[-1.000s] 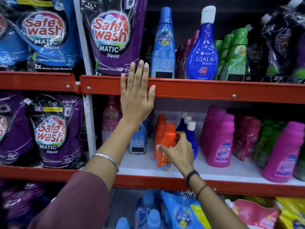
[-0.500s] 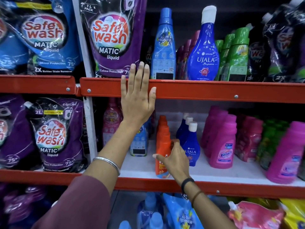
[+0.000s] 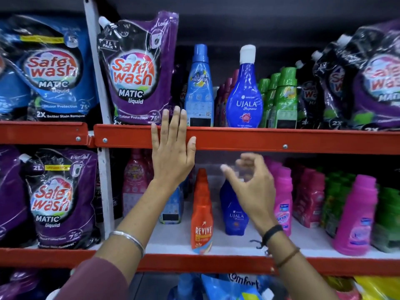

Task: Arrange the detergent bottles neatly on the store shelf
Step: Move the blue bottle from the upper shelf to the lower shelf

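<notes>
Half a second back the right hand (image 3: 252,187) was clasped low on the orange Revive bottle (image 3: 202,215); now it has let go and risen, and hangs at the centre right of the frame with fingers loosely curled and thumb spread, holding nothing. That orange bottle stands upright near the front lip of the middle shelf (image 3: 238,245), at the head of a file of orange caps running back behind it. What the next move turns on is the blue Ujala bottle (image 3: 232,211): it stands just right of the orange one, upright, its long axis vertical, and sits directly under and behind the right hand, which covers its neck and cap from view. I'd judge the right hand far the nearer to take it, reaching down and slightly forward. Over at the upper middle of the frame, the left hand (image 3: 173,152) lies flat and fully open against the red edge of the upper shelf (image 3: 281,140), gripping no bottle.
</notes>
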The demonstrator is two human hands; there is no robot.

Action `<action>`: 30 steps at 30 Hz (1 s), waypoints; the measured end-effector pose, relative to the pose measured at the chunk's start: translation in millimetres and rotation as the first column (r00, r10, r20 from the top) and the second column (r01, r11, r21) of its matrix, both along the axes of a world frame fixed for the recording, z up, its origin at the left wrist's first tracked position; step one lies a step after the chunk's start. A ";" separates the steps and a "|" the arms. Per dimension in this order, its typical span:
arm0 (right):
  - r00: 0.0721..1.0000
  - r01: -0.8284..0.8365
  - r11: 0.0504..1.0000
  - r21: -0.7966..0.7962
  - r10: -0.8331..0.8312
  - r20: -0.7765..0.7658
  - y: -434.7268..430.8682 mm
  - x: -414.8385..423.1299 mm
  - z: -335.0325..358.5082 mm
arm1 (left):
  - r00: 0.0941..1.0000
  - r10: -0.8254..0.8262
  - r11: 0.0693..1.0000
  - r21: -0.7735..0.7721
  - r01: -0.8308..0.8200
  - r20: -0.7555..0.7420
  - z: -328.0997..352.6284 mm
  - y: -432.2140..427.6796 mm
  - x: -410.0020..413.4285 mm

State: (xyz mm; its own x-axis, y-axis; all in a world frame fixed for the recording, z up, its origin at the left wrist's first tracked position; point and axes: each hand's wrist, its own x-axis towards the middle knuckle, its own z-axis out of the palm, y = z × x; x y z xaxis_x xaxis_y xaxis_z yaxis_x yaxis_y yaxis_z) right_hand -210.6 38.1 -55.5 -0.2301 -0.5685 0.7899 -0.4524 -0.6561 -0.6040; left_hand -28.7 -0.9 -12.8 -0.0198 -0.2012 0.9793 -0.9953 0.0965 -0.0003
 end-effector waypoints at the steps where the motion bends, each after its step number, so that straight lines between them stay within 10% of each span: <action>1: 1.000 0.010 0.997 -0.082 -0.008 0.026 1.1 -5.2 17.6 | 1.000 -0.007 1.000 0.000 0.007 0.006 1.0 0.1 -5.6; 8: 0.988 0.126 0.964 -0.233 -0.142 -0.055 -27.0 -24.9 127.5 | 0.998 -0.032 0.999 -0.001 0.032 0.051 16.8 -4.4 -50.6; 14: 0.967 -0.239 0.966 0.096 0.246 -0.062 -52.4 -35.3 164.1 | 0.998 0.031 0.999 -0.019 -0.031 0.046 9.6 -11.7 -57.2; 30: 0.852 -0.472 0.880 -0.055 0.471 0.227 -4.6 -72.7 165.4 | 0.996 0.056 0.998 -0.041 -0.054 0.063 9.3 -14.2 -56.5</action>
